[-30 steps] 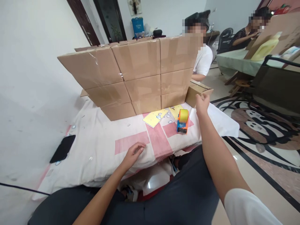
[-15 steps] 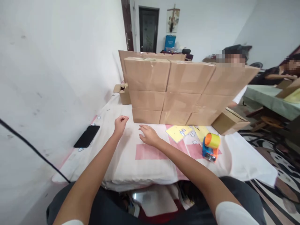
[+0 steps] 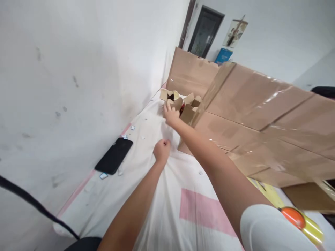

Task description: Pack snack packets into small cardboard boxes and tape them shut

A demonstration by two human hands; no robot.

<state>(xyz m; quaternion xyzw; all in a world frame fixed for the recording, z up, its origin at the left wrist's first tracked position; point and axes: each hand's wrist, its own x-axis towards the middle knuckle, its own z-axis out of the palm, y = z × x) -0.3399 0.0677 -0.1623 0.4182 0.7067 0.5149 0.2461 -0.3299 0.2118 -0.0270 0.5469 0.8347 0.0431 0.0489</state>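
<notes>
My left hand (image 3: 161, 151) rests low over the white tablecloth, its fingers curled closed; whatever they may hold is hidden. Farther forward, my right hand (image 3: 171, 114) reaches with fingers apart to the near side of a small open cardboard box (image 3: 178, 104). Whether the fingertips touch its side is hard to tell. Beside it stands a second small box (image 3: 187, 113) with raised flaps, and a bit of red shows between the two. Just right of my right forearm rises a wall of taped cardboard boxes (image 3: 243, 101).
A black phone (image 3: 114, 156) lies by the wall on the left. The tape dispenser (image 3: 305, 225) with yellow tape sits at the lower right, near a yellow sheet (image 3: 269, 193). A tall cardboard panel (image 3: 192, 71) stands behind the small boxes. A black cable (image 3: 34, 204) crosses the lower left.
The view has turned left and tilted. My right hand has moved forward past my left, around the end of the stacked boxes to the small boxes. My left hand stays closed.
</notes>
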